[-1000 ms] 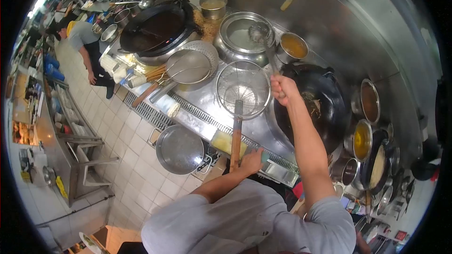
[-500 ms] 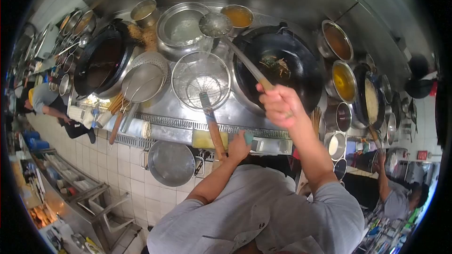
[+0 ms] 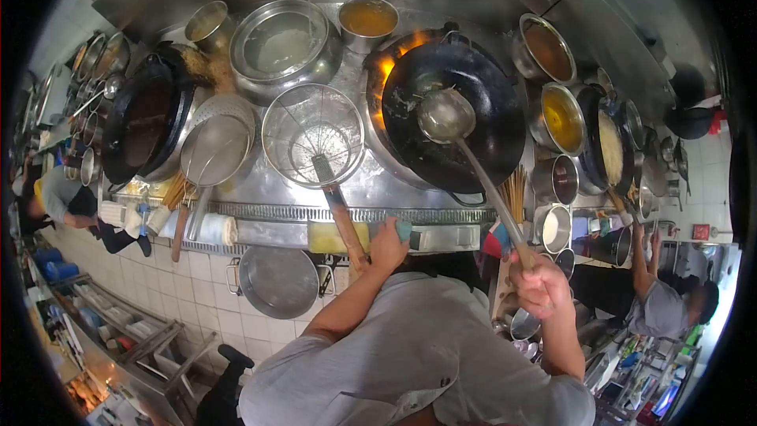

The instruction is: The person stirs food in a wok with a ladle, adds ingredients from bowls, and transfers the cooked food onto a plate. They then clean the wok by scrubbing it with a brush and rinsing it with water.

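Observation:
My right hand is wrapped round the handle end of a long metal ladle. The ladle's bowl is over the black wok, which has a little food or liquid in it. Flames show along the wok's left rim. At the stove's front edge my left hand is closed, beside a small teal piece and a yellow-green block. What its fingers grip, if anything, is hidden. Just left of that hand lies a wire strainer with a wooden handle.
Behind the strainer stands a steel pot of water, with a bowl of orange liquid beside it. A second wok is at the left. To the right are bowls of sauce and yellow oil. A co-worker stands at the right.
The ladle's bowl has gone from above the water pot to over the wok, and my right hand has moved down and right. Flames have appeared at the wok. My left hand stays at the edge.

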`<state>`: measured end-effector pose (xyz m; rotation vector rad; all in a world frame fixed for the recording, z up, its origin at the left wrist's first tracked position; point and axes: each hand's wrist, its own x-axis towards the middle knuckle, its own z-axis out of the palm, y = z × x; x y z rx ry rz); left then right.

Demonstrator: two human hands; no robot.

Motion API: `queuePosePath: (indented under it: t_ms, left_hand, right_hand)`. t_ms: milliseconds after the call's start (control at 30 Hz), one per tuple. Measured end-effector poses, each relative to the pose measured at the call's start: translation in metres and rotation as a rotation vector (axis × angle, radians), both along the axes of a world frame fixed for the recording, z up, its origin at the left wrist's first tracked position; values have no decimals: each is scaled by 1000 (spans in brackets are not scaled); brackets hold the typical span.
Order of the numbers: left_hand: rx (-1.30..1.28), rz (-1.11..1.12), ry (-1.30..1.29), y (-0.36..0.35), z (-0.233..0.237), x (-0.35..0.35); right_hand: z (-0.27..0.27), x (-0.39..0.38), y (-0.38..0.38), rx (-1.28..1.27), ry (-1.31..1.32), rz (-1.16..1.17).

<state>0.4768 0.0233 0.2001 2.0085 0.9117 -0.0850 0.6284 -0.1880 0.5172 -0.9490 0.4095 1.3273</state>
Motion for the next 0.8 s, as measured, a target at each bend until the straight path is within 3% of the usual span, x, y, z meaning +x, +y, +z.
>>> queuePosePath:
  t_ms: [133,267,400,433,533,567,667,700,767,800]
  left_hand:
    - [15,5,-34,0,-3,-2]
    - [21,-6,-58,1,-3,-2]
    - [-22,-3,-13,2,1,0]
    - [-8,-7,-42,0,-7,-2]
    - [1,-19,-71,2,-15,-7]
    - [-8,-16,-75,0,-16,-6]
    - [7,-2,-102,-2,-23,-7]
    - [-1,-5,-69,-2,-16,-7]
    - [-8,-25,-26,0,-12,-6]
    - [-14,-39,-5,1,-11,-6]
  right_hand:
    - [11,-18,-21,-256,-226,26]
    - [9,-28,-21,-364,-265,18]
    - [-44,-14,-10,-114,-115,-172]
    - [-46,-17,-5,-147,-210,-151]
    - [-46,-25,5,-709,-974,330]
    - [-34,-23,10,-815,-998,395]
    - [-40,-12,26,-800,-1528,420]
    - [-36,-7,44,-730,-1342,383]
    - [-56,8,81,-625,-1631,391]
    - [-52,9,116,-569,-1514,395]
